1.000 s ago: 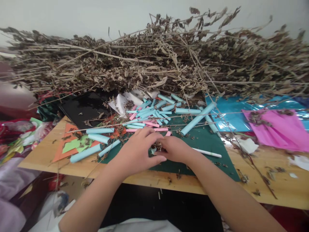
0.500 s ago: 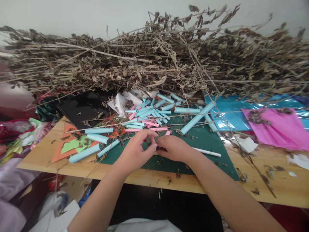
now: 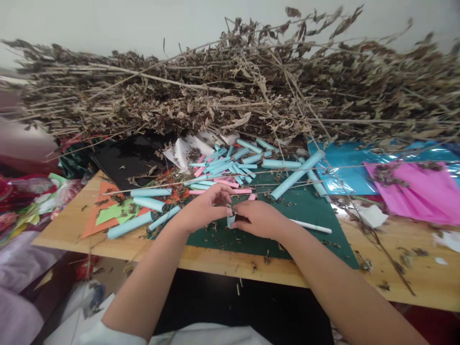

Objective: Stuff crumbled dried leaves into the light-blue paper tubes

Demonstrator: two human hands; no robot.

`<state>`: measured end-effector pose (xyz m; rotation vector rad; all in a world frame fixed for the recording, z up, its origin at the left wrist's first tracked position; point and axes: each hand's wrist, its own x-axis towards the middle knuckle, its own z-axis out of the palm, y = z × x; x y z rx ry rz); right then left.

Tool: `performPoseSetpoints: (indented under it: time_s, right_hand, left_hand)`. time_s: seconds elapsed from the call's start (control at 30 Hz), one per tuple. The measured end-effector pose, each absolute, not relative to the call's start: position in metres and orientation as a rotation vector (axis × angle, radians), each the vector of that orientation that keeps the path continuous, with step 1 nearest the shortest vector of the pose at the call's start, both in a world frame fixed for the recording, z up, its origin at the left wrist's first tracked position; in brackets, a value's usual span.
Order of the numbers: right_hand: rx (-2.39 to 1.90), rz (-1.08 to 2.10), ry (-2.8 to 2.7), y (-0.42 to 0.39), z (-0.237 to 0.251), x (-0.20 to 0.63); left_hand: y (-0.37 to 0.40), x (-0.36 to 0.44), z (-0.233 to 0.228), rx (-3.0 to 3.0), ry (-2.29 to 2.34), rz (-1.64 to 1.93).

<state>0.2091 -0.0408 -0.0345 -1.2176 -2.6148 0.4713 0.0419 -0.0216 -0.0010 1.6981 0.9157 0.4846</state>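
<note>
A short light blue paper tube [image 3: 231, 221] stands upright, or nearly so, between my hands above the green mat. My right hand [image 3: 258, 218] grips it from the right, thumb and fingers closed against its side. My left hand [image 3: 205, 210] is curled at the tube's top left, its thumb at the rim; what its fingers pinch, if anything, I cannot make out. Bits of dried leaf show at the tube's mouth. Just beyond the hands lie pink paper tubes [image 3: 241, 191] and a pile of light blue paper tubes [image 3: 220, 166].
Dried leafy stalks [image 3: 201, 103] are heaped along the wall. Longer blue tubes [image 3: 297, 176] and a white stick [image 3: 311, 226] lie on the green mat [image 3: 334, 244]. Pink sheet [image 3: 409, 194] and blue film [image 3: 341, 177] sit right; orange paper [image 3: 94, 218] left. The wooden table's front edge [image 3: 244, 272] is close.
The blue paper tube, hidden before, now shows between the hands. My left fingers have lifted and opened slightly from their closed ring. The whole view has shifted slightly.
</note>
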Motion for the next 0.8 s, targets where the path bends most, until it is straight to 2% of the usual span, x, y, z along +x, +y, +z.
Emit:
performPoseSetpoints:
  time_s: [0.27, 0.4, 0.63, 0.8]
  right_hand:
    - [-1.173, 0.501, -2.639, -0.042, -0.034, 0.209]
    - [-1.192, 0.482, -2.635, -0.041, -0.036, 0.210]
    - [-1.159, 0.443, -2.629, -0.042, -0.033, 0.211]
    - [-1.162, 0.448, -2.634, -0.041, -0.033, 0.210]
  left_hand:
    - [-0.010, 0.061, 0.044, 2.235, 1.056, -0.309]
    - [-0.009, 0.083, 0.060, 2.561, 1.060, -0.528]
    - [-0.021, 0.076, 0.061, 2.681, 1.251, -0.398]
    - [-0.024, 0.055, 0.067, 2.577, 0.981, -0.380]
